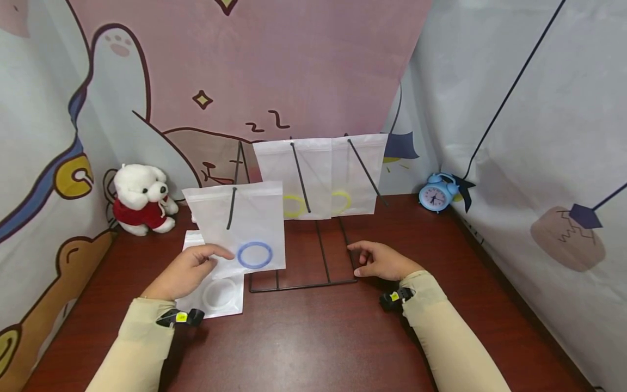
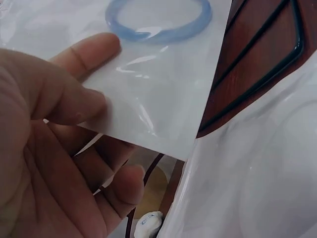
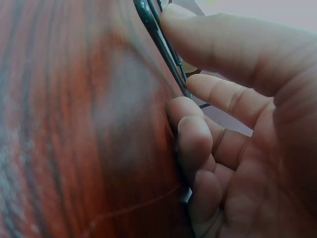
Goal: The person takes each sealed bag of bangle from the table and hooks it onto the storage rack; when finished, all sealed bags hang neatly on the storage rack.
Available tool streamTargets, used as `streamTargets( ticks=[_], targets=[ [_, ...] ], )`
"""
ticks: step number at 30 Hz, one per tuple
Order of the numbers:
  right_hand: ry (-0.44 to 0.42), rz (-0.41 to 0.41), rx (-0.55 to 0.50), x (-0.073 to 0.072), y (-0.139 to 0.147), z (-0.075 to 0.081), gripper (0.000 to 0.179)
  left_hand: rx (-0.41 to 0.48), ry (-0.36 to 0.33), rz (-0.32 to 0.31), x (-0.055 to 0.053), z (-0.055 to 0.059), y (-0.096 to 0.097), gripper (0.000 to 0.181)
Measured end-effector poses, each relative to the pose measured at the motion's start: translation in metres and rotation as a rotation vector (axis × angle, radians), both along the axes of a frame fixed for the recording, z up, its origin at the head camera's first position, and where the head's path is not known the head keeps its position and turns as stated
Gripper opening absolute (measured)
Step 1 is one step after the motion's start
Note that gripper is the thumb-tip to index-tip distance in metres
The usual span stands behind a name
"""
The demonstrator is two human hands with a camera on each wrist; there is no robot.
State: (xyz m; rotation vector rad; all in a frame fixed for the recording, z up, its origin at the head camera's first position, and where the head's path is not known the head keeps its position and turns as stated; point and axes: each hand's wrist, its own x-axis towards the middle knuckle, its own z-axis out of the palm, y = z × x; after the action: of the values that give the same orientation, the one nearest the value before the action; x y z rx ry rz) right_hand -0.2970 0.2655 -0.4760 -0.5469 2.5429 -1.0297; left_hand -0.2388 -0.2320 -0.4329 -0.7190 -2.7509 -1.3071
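Note:
A white zip bag (image 1: 210,207) with a blue ring (image 1: 254,266) inside hangs from the front left hook (image 1: 232,209) of a black wire rack (image 1: 303,287). My left hand (image 1: 183,272) pinches this bag near its lower left corner. In the left wrist view the thumb and index finger (image 2: 94,52) lie on its front, with other fingers partly hidden behind it. My right hand (image 1: 384,261) holds the rack's base rod (image 3: 166,49) at its right front corner, thumb and curled fingers against it. Farther back, two white bags (image 1: 274,169) with yellow rings hang on separate hooks.
Another white bag (image 1: 230,307) with a pale ring lies on the brown table (image 1: 303,343) below the hanging one. A plush dog (image 1: 139,185) in red sits at the back left. A blue alarm clock (image 1: 435,196) stands at the back right. Printed cloth walls surround the table.

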Motion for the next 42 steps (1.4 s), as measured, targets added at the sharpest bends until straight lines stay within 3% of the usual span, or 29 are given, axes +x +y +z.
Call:
streamTargets(
  ticks=[8,16,26,42],
  targets=[
    [0.001,0.002,-0.002,0.0001,-0.0001,-0.0002,0.066,-0.006,-0.04,-0.019,-0.0016,-0.0016,-0.0018,0.035],
    [0.002,-0.001,-0.003,-0.0002,0.0005,-0.0012,0.066,-0.005,-0.033,0.0,-0.0026,-0.0046,-0.0032,0.035],
    [0.002,0.002,-0.004,0.0003,0.0002,-0.0003,0.066,0.119,-0.146,0.036,-0.002,-0.0066,-0.0007,0.033],
    [-0.003,-0.001,-0.009,0.0005,-0.0002,0.0005,0.065,0.191,-0.106,0.05,-0.0004,-0.0052,0.0007,0.047]
  ],
)
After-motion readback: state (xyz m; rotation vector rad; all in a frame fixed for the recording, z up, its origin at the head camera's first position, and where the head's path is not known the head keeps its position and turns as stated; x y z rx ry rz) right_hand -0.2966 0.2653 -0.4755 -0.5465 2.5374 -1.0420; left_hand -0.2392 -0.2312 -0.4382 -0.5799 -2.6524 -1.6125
